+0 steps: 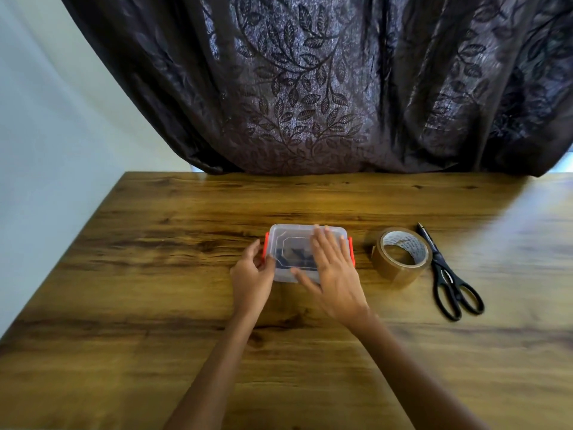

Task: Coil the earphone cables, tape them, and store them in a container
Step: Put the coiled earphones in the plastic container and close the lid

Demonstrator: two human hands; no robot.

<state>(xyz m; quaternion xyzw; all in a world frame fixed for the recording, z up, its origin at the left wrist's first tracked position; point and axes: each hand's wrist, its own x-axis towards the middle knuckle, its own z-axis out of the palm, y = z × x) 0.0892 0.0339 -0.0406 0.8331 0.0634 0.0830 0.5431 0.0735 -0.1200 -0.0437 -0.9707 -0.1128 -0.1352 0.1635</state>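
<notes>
A small clear plastic container [286, 235] with orange side clips stands on the wooden table, its lid on top. Dark coiled earphone cables [294, 257] show blurrily through the lid. My left hand [251, 274] grips the container's left end at the orange clip. My right hand [333, 268] lies flat on the lid with fingers spread, covering its right half. A roll of brown tape [400, 254] stands just right of the container. Black scissors [449, 274] lie right of the tape, blades pointing away from me.
The wooden table [186, 305] ends at a left edge running diagonally, with a pale wall beyond. A dark leaf-patterned curtain [310, 88] hangs down to the table's far edge.
</notes>
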